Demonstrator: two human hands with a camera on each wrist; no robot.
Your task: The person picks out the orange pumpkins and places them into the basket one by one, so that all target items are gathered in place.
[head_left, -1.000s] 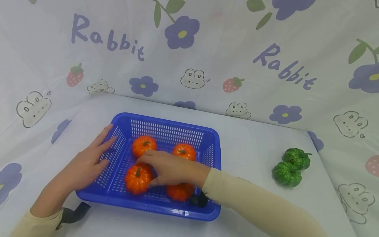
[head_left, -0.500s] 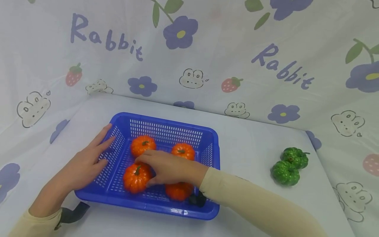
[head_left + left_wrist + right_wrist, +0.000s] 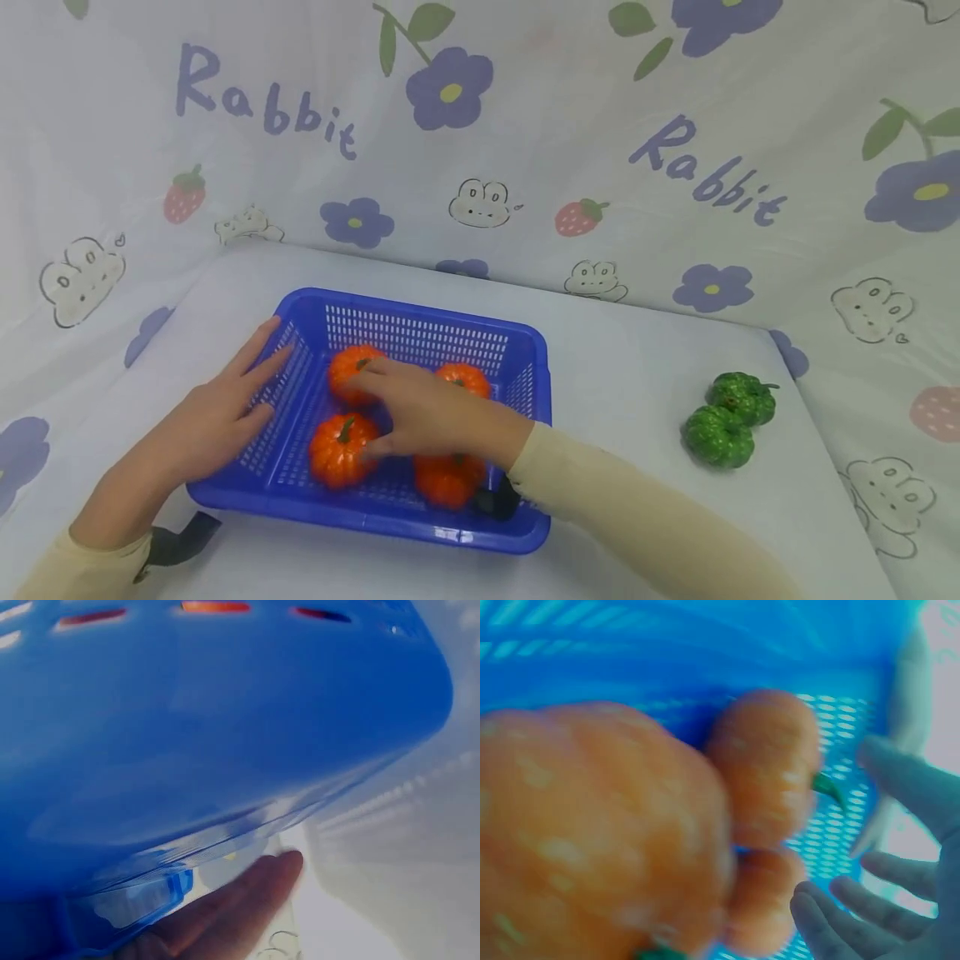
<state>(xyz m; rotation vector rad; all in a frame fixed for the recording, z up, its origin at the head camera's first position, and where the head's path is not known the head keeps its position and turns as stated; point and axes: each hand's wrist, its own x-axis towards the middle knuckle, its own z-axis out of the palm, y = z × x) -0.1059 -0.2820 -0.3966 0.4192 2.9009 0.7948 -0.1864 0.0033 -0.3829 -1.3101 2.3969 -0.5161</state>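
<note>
Several small orange pumpkins with green stems lie in a blue perforated basket (image 3: 345, 522) in the head view. My right hand (image 3: 438, 412) is over them, fingers spread and holding nothing. Its thumb is by the front left pumpkin (image 3: 341, 454), and its fingertips partly cover the back left pumpkin (image 3: 347, 375). Behind the right wrist is the back right pumpkin (image 3: 467, 377); the front right pumpkin (image 3: 448, 485) is partly hidden below it. In the right wrist view, spread fingers (image 3: 885, 907) stand apart from the pumpkins. My left hand (image 3: 210, 429) rests at the basket's left side with extended fingers.
Two green pumpkins, a front one (image 3: 717, 437) and a back one (image 3: 741, 397), touch each other on the white table (image 3: 622, 375) to the right. A patterned cloth (image 3: 525, 125) hangs behind. A black object (image 3: 498, 502) shows under the right wrist, in front of the basket's corner.
My right hand has lifted slightly off the front left pumpkin, and its fingers have spread. The left hand and the pumpkins stay in place; the whole view has shifted a little.
</note>
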